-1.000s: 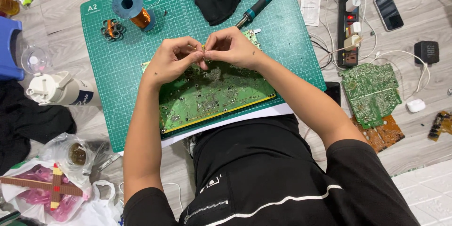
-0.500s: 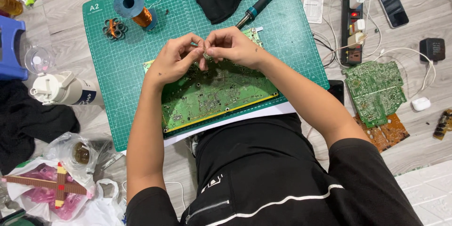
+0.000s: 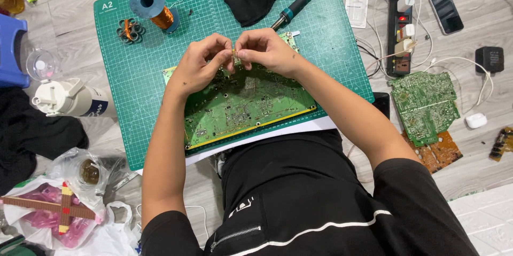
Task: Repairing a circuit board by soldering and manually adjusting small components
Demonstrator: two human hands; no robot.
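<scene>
Both hands — left hand (image 3: 200, 66), right hand (image 3: 264, 50) — pinch a tiny part (image 3: 234, 53) over the green circuit board (image 3: 246, 104); a slackened grip would likely drop it among the board's components.

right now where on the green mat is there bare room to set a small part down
Bare green cutting mat lies left of the green circuit board, below the copper wire spool. Also right of the teal soldering iron. Crowded around both hands.

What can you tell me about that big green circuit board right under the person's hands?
The green circuit board is a wide rectangle, lying flat and slightly skewed on the green cutting mat. Its face shows fine traces, solder points and small holes, with a yellowish strip along the near edge. The left hand and right hand hover over its far edge, hiding that part.
</scene>
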